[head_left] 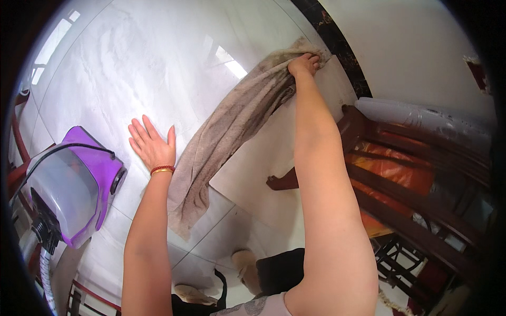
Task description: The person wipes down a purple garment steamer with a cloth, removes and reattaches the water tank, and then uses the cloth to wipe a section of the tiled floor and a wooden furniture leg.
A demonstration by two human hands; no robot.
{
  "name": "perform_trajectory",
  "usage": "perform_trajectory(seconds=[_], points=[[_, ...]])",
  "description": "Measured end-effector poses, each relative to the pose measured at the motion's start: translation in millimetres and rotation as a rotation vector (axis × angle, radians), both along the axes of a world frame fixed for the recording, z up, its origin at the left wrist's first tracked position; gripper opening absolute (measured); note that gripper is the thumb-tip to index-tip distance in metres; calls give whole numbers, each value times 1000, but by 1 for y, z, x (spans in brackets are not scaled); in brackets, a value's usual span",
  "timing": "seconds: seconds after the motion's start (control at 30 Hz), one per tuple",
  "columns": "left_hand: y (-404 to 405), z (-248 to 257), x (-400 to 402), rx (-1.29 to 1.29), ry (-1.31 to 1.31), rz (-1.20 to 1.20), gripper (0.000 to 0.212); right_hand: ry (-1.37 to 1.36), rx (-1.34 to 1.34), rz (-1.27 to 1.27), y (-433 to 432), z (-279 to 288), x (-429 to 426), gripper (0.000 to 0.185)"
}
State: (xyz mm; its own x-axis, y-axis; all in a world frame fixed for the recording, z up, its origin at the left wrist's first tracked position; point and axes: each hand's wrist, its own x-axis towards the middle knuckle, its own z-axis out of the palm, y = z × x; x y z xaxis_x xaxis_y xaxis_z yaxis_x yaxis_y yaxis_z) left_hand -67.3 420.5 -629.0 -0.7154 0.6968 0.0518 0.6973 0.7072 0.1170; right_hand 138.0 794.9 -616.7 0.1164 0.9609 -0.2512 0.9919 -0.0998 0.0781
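A long, damp-looking brown cloth [237,110] lies in folds diagonally across the glossy marbled floor tiles [118,71]. My right hand [303,65] is at its far end near the wall, with the fingers curled over the bunched fabric. Left of the cloth, my left hand [153,147] has its palm down and fingers spread, holding nothing. It looks flat on the tiles, though contact is not certain from above. A red beaded bracelet and a gold-coloured bangle [162,170] circle that wrist.
On the left stands a purple appliance [83,138] with a clear tank, black cord and ribbed hose [45,272]. A dark wooden slatted bench [395,173] fills the right side, with an orange bag [395,166] behind its slats. A black skirting strip [348,59] edges the pale wall.
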Motion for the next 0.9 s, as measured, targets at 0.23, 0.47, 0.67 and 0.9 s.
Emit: perform_trajectory(seconds=[0.23,0.47,0.67,0.9], points=[[0,-3,-5,-12,16,-15,77,-198,-97,62,56,5,24,78],[-4,0,-9,-40,16,-15,79,-134,-181,126,78,1,25,82],[-1,-3,-5,-43,8,-37,78,-174,-156,96,115,0,40,79],[3,1,-5,-20,-21,-43,78,-169,-136,117,99,16,43,79]])
